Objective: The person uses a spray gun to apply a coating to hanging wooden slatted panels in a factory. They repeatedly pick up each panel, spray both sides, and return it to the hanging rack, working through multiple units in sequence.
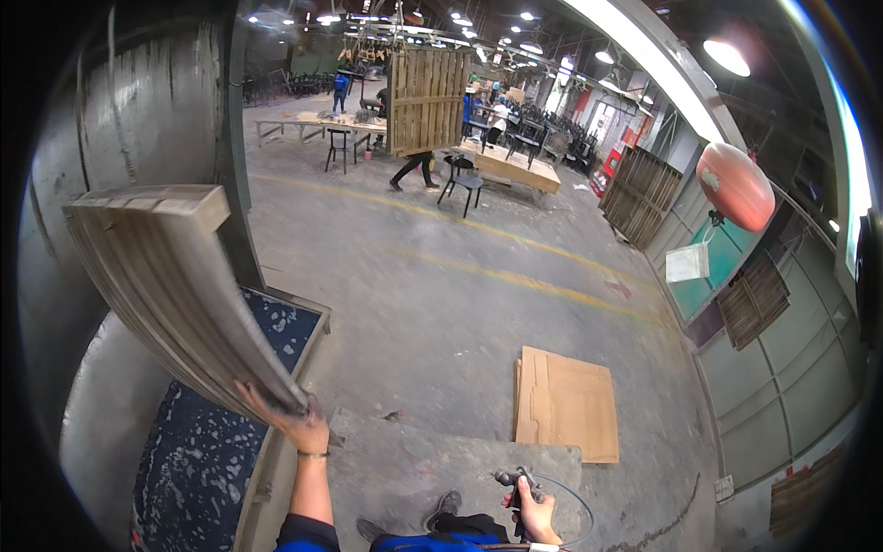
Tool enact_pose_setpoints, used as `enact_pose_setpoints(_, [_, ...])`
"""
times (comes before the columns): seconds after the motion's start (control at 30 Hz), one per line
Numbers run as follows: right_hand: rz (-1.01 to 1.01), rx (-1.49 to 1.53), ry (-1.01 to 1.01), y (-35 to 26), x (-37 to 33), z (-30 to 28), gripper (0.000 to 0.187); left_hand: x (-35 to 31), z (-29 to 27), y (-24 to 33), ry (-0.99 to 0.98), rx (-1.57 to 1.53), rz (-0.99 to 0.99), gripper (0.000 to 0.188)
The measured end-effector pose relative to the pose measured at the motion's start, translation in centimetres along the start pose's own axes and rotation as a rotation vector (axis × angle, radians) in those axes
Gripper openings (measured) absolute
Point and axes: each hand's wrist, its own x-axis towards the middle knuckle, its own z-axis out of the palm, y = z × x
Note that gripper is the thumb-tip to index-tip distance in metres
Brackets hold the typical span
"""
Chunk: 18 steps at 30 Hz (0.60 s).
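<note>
While your left hand (pixel 299 425) holds the slatted wooden panel (pixel 170 290) up by its lower edge, fingers clamped on the end of the slats, your right hand (pixel 532 511) hangs low at your side with its fingers closed round the grip of a spray gun (pixel 511 480), whose hose (pixel 572 501) loops off to the right. The panel is raised and tilted in front of the grey booth wall (pixel 138 120), above the dark, paint-flecked tray (pixel 216 442) at your left, and it touches nothing but your hand.

Judging from how things lie, you are between coats or between pieces: the panel looks an even dull grey-brown over the faces you can see, which suggests its coating is on, though whether it is wet or dry cannot be told from here. The gun points down and away from the panel, so no spraying is under way at this moment. The panel has not yet been set down anywhere.

On the concrete floor (pixel 441 276) ahead of you lies a stack of bare plywood sheets (pixel 566 405). Farther off, another person carries a large slatted pallet (pixel 428 101) past the workbenches (pixel 510 167) and dark stools (pixel 463 187).
</note>
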Motion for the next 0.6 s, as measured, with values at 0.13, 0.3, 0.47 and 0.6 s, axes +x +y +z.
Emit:
enact_pose_setpoints(0.13, [-0.021,0.046,0.040,1.3,1.1,-2.9,0.045,-3.1,-2.2,0.9,0.026,-0.027,-0.108,0.100])
enact_pose_setpoints(0.3, [0.027,0.009,0.006,1.5,5.1,-7.7,0.045,-7.9,-4.9,1.7,-0.045,0.135,-0.328,0.103])
enact_pose_setpoints(0.47, [-0.018,0.014,-0.126,0.1,12.2,-13.8,0.043,-12.4,-5.3,0.6,0.019,0.284,-0.340,0.088])
enact_pose_setpoints(0.6, [-0.101,-0.023,-0.182,-0.7,18.0,-20.7,0.041,-13.6,-3.1,-5.2,0.017,0.259,-0.488,0.080])
